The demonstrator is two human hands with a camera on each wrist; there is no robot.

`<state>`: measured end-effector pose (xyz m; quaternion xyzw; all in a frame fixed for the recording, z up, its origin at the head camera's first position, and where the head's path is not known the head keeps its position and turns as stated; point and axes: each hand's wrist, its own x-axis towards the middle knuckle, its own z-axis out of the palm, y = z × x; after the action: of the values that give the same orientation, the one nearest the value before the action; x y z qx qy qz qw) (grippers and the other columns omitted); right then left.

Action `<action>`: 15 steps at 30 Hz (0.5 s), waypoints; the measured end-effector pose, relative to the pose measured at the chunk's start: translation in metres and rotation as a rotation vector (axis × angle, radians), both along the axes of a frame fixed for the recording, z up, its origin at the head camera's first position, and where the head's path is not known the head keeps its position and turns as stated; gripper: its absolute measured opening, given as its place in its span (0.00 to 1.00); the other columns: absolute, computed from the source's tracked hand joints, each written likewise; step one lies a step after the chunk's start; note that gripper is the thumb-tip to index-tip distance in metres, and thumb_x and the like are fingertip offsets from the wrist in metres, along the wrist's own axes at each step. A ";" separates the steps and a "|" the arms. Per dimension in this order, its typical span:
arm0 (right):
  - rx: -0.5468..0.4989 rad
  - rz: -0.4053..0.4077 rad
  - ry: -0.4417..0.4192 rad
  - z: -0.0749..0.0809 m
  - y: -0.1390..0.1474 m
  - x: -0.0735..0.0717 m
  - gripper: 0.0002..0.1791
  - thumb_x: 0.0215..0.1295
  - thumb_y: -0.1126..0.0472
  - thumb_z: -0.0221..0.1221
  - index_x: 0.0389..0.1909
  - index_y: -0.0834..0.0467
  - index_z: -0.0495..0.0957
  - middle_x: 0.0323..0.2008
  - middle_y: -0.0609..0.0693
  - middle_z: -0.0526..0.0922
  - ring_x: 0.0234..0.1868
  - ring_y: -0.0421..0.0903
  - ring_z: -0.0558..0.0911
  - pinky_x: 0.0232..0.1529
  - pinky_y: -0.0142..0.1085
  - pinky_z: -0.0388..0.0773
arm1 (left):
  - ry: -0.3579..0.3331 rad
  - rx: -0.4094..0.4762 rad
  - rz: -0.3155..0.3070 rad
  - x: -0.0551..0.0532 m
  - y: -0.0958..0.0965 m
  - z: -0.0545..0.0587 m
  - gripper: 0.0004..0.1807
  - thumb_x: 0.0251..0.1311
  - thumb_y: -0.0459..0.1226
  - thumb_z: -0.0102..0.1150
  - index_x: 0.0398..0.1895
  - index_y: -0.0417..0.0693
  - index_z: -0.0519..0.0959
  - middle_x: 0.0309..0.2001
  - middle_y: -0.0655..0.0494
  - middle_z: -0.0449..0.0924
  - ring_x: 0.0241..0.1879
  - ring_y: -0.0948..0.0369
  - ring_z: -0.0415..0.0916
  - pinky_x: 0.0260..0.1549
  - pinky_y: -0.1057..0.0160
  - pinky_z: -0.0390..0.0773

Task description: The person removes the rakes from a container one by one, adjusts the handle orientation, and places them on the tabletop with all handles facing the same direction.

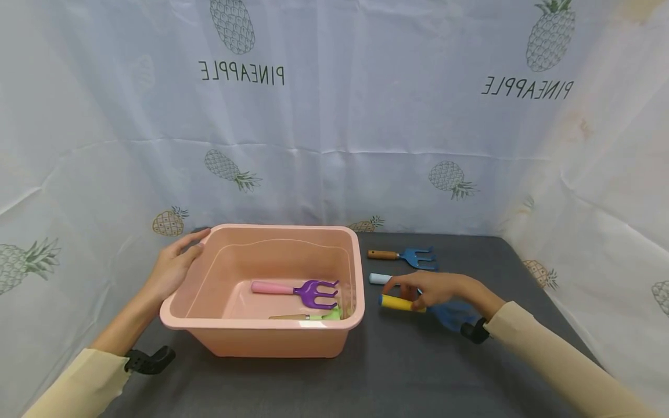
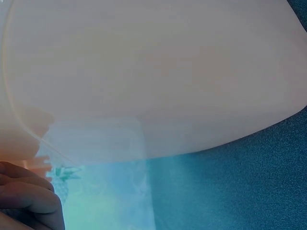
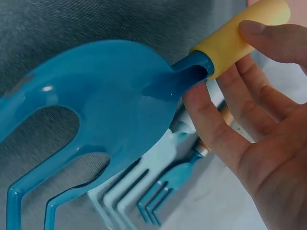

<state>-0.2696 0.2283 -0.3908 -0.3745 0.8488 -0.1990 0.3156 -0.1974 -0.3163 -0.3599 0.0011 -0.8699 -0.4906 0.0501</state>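
My right hand [image 1: 431,288] pinches the yellow handle of a blue hand rake [image 3: 115,81], thumb on one side and fingertips on the other. The rake's broad head and bent tines extend away from the palm, over the dark table. My left hand [image 1: 169,270] grips the left rim of a peach plastic tub [image 1: 235,323]; its curled fingers [image 2: 33,196] show at the corner of the left wrist view. Inside the tub lie a purple hand rake [image 1: 313,294] with a pink handle and a green-headed tool [image 1: 332,314] with a wooden handle, partly hidden by the front wall.
Behind my right hand lies a pale blue fork [image 3: 153,160], mostly covered in the head view. Farther back is a blue hand fork [image 1: 418,258] with a wooden handle. A pineapple-print curtain [image 1: 324,116] encloses the dark table [image 1: 407,371] at the back and sides.
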 end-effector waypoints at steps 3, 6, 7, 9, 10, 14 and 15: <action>0.004 -0.003 -0.018 -0.008 0.000 0.000 0.34 0.67 0.71 0.62 0.71 0.47 0.70 0.51 0.46 0.84 0.46 0.40 0.83 0.50 0.40 0.82 | -0.006 -0.001 -0.003 0.000 0.000 0.000 0.32 0.81 0.53 0.40 0.82 0.52 0.59 0.75 0.34 0.64 0.42 0.82 0.76 0.38 0.72 0.82; 0.010 0.004 -0.028 -0.015 -0.001 -0.001 0.34 0.66 0.72 0.62 0.70 0.45 0.70 0.50 0.46 0.85 0.46 0.40 0.84 0.50 0.38 0.83 | -0.007 -0.005 -0.001 0.000 0.000 0.000 0.32 0.81 0.53 0.40 0.82 0.51 0.59 0.75 0.34 0.64 0.42 0.82 0.76 0.38 0.72 0.82; 0.014 0.005 -0.030 -0.017 -0.001 -0.001 0.34 0.66 0.73 0.62 0.70 0.45 0.71 0.50 0.46 0.85 0.46 0.40 0.84 0.50 0.37 0.82 | -0.006 -0.007 0.000 0.000 0.001 0.001 0.32 0.81 0.53 0.40 0.82 0.51 0.59 0.75 0.34 0.64 0.42 0.82 0.76 0.38 0.72 0.82; 0.014 0.004 -0.041 -0.020 -0.001 -0.001 0.35 0.66 0.73 0.62 0.70 0.44 0.71 0.50 0.46 0.85 0.46 0.40 0.84 0.50 0.36 0.82 | -0.005 -0.005 0.000 0.000 0.001 0.001 0.32 0.81 0.53 0.41 0.82 0.51 0.60 0.75 0.34 0.64 0.42 0.82 0.76 0.38 0.72 0.82; 0.013 0.004 -0.046 -0.021 -0.001 -0.001 0.35 0.65 0.73 0.62 0.70 0.44 0.72 0.50 0.46 0.84 0.46 0.40 0.84 0.49 0.36 0.82 | -0.004 -0.006 0.001 0.000 0.001 0.001 0.32 0.81 0.53 0.41 0.82 0.51 0.60 0.76 0.34 0.64 0.42 0.82 0.76 0.38 0.72 0.82; 0.009 0.001 -0.061 -0.024 -0.002 -0.002 0.35 0.65 0.73 0.62 0.69 0.43 0.72 0.51 0.46 0.84 0.46 0.40 0.84 0.49 0.36 0.82 | -0.009 0.000 -0.002 0.000 0.000 0.001 0.32 0.81 0.53 0.41 0.82 0.52 0.59 0.76 0.34 0.62 0.42 0.83 0.75 0.39 0.72 0.82; 0.008 0.001 -0.064 -0.025 -0.002 -0.002 0.35 0.65 0.73 0.63 0.69 0.43 0.72 0.51 0.46 0.84 0.46 0.40 0.84 0.48 0.36 0.83 | -0.010 0.001 -0.001 0.000 0.000 0.001 0.32 0.81 0.53 0.41 0.82 0.52 0.59 0.76 0.34 0.62 0.42 0.82 0.76 0.39 0.72 0.82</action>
<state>-0.2714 0.2266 -0.4154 -0.3673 0.8389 -0.2070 0.3441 -0.1972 -0.3162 -0.3588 0.0030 -0.8698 -0.4912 0.0454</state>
